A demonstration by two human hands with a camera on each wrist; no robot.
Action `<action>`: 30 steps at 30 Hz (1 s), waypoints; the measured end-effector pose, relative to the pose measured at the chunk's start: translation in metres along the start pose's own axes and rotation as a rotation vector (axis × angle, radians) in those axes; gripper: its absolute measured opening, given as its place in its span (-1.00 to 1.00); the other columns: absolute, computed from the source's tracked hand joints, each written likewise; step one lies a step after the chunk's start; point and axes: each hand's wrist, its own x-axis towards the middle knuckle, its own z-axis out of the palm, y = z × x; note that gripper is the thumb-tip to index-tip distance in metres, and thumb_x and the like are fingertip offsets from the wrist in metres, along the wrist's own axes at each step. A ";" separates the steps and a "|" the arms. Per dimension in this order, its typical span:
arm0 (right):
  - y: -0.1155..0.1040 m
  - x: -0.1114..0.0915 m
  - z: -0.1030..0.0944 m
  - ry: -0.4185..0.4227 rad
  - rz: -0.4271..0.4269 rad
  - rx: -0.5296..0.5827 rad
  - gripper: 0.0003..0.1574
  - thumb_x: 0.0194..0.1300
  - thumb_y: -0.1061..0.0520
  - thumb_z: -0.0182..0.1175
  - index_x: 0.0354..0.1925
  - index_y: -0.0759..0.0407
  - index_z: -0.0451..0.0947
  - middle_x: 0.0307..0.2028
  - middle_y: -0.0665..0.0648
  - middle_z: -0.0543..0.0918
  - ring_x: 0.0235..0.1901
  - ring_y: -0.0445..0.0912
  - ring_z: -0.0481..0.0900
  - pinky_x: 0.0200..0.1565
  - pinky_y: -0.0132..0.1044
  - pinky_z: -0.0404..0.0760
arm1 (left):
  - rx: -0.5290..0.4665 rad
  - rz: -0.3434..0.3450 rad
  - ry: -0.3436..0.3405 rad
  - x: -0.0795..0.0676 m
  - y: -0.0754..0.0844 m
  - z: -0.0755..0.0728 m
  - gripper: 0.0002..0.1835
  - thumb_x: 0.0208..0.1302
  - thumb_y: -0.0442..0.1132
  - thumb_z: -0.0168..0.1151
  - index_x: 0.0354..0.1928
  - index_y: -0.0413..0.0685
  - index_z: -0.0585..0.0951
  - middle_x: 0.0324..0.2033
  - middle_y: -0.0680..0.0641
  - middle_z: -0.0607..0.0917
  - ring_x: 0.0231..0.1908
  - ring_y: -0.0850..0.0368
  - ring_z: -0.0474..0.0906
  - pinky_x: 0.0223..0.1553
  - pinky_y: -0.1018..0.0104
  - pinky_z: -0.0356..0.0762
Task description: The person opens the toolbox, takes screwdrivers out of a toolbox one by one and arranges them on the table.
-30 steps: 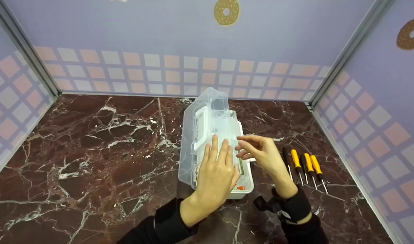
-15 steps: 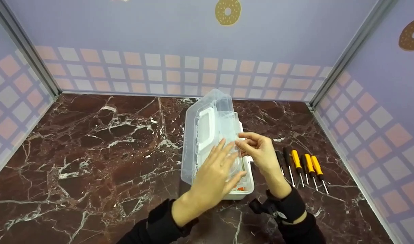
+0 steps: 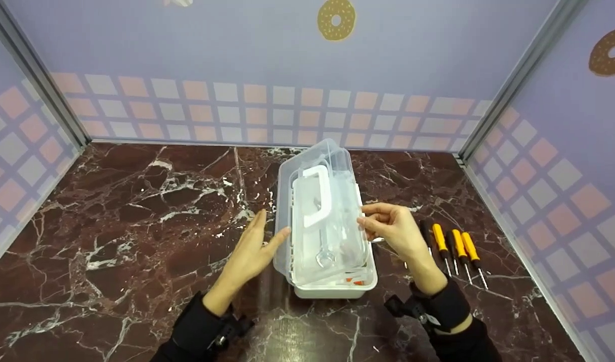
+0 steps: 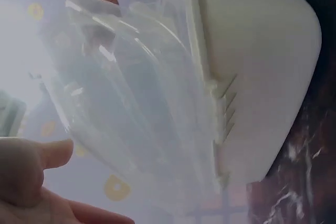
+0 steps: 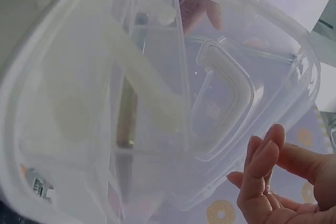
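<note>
A white toolbox (image 3: 332,291) stands lengthwise at the middle of the table. Its clear hinged lid (image 3: 340,211), with a white carry handle (image 3: 323,196), is tilted partway over the base. My right hand (image 3: 395,226) pinches the lid's right edge between thumb and curled fingers; the right wrist view shows this hand (image 5: 278,182) at the rim. My left hand (image 3: 247,254) is left of the box, apart from it, thumb spread and fingers fairly straight. Through the lid an open-ended wrench (image 3: 325,254) shows, and something orange-red (image 3: 356,281) lies near the front end.
Several screwdrivers (image 3: 457,244) with yellow or black handles lie right of the box, beside my right forearm. Patterned panels (image 3: 267,108) enclose the marble-look table (image 3: 136,241) at the back and sides.
My left hand has come off the box and moved left. The lid has swung rightward over the base, with my right hand at its edge.
</note>
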 end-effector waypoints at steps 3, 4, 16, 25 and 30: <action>0.004 -0.002 -0.006 -0.019 0.021 -0.051 -0.65 0.10 0.36 0.17 -0.14 0.59 0.45 -0.58 0.13 0.61 -0.69 -0.20 0.50 -0.56 -0.36 0.54 | -0.135 0.039 -0.058 0.003 -0.002 0.003 -0.23 0.26 -0.02 -0.01 0.25 -0.48 -0.01 0.22 -0.41 0.10 0.17 -0.22 0.18 0.13 0.05 0.16; 0.005 -0.003 -0.008 -0.025 0.028 -0.062 -0.65 0.10 0.35 0.17 -0.14 0.58 0.45 -0.58 0.15 0.61 -0.69 -0.19 0.50 -0.56 -0.35 0.54 | -0.200 0.057 -0.078 0.004 -0.002 0.005 -0.27 0.27 -0.09 0.01 0.24 -0.49 0.00 0.18 -0.43 0.16 0.11 -0.24 0.26 0.05 0.05 0.28; 0.028 -0.016 -0.010 0.085 -0.013 -0.548 -0.81 0.12 0.28 0.17 -0.27 0.35 0.62 -0.67 0.16 0.60 -0.70 -0.13 0.51 -0.63 -0.42 0.45 | -0.267 0.105 -0.030 0.006 0.014 0.028 -0.31 0.19 -0.18 0.13 0.18 -0.55 0.12 -0.03 -0.43 0.44 -0.18 -0.14 0.55 -0.31 0.29 0.54; 0.047 -0.020 -0.003 0.176 -0.089 -0.770 -0.85 0.06 0.31 0.17 -0.41 0.26 0.67 -0.49 0.15 0.66 -0.51 -0.06 0.55 -0.42 -0.17 0.49 | -0.052 0.162 0.093 0.005 0.021 0.041 -0.30 0.13 -0.13 0.18 0.13 -0.57 0.22 -0.18 -0.42 0.54 -0.35 -0.09 0.61 -0.28 0.28 0.54; 0.056 -0.020 -0.002 0.166 -0.087 -0.797 -0.80 0.02 0.32 0.14 -0.62 0.16 0.64 -0.70 0.03 0.56 -0.66 -0.14 0.39 -0.56 -0.26 0.39 | 0.027 0.175 0.124 0.005 0.022 0.046 -0.31 0.11 -0.12 0.19 0.08 -0.60 0.26 -0.15 -0.45 0.51 -0.25 -0.14 0.57 -0.15 0.21 0.48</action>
